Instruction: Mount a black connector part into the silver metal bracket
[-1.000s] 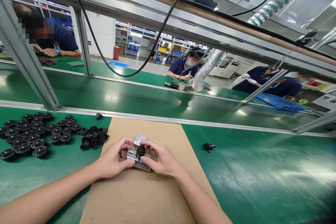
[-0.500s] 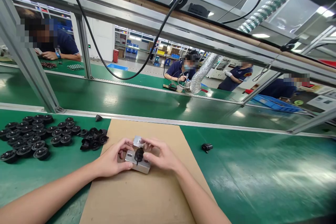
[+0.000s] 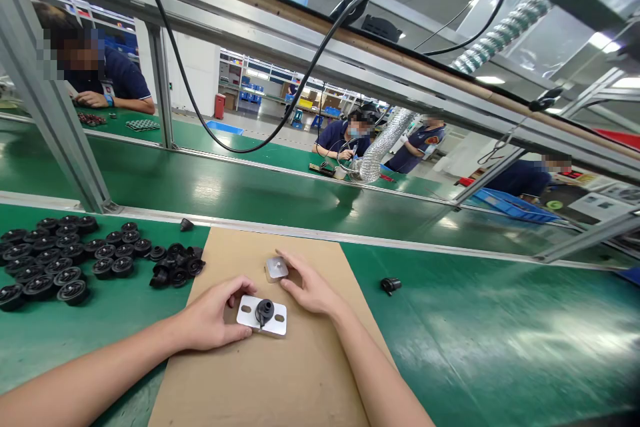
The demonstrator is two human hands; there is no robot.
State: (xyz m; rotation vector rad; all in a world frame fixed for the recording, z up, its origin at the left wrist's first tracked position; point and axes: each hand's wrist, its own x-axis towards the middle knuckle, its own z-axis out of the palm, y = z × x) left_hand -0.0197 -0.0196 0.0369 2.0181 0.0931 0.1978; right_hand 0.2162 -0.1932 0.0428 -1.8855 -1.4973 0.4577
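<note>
My left hand (image 3: 215, 315) grips the left end of a flat silver metal block (image 3: 245, 320) with a slot on each side. In the middle of this block sits a round black plastic part (image 3: 265, 311), with a short tube pointing up and a thin tab towards me. Just behind it, my right hand (image 3: 311, 285) has its thumb and fingers closed around the right side of a small square metal block (image 3: 277, 268). Both blocks are over a brown cardboard sheet (image 3: 260, 380).
Many round black parts (image 3: 43, 287) and a pile of smaller black pieces (image 3: 176, 265) lie on the green table at left. One black piece (image 3: 391, 285) lies to the right of the cardboard. A metal frame post (image 3: 55, 93) rises at left; co-workers sit and stand beyond.
My right hand has left the black part and moved back and right to the small square block. That block now sits slightly farther right. My left hand stays at the slotted block.
</note>
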